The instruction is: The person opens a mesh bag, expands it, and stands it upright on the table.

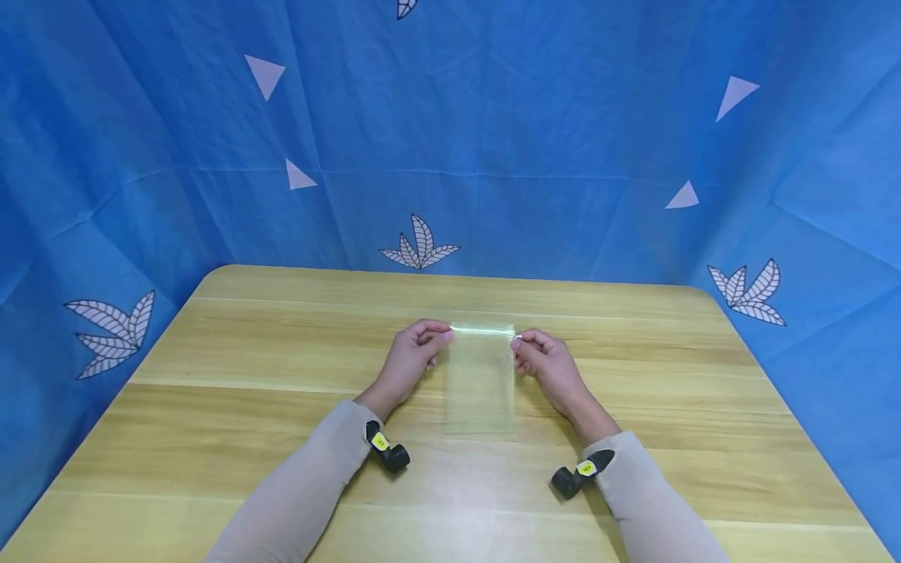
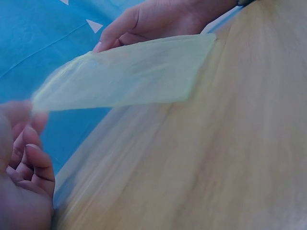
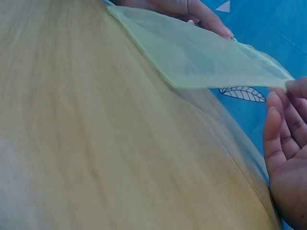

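Note:
A sheer, pale yellow-green organza pouch [image 1: 480, 383] is stretched flat between the two hands, with a shiny cord-like band across its far edge. My left hand [image 1: 415, 353] pinches the left end of that edge between thumb and forefinger. At the opposite end, my right hand [image 1: 551, 366] pinches the corner near a small white bit of cord. In the left wrist view the pouch [image 2: 129, 74] slants, its top end raised above the table. The right wrist view shows the pouch [image 3: 192, 52] lifted likewise, with the right hand's other fingers [image 3: 273, 134] loosely bent below.
A wood-grain table [image 1: 246, 352] with rounded far corners lies under both arms. Behind and beside it hangs a blue cloth [image 1: 479, 117] printed with leaves and triangles. A small black camera [image 1: 396, 458] is strapped to the left wrist, another camera [image 1: 565, 483] to the right.

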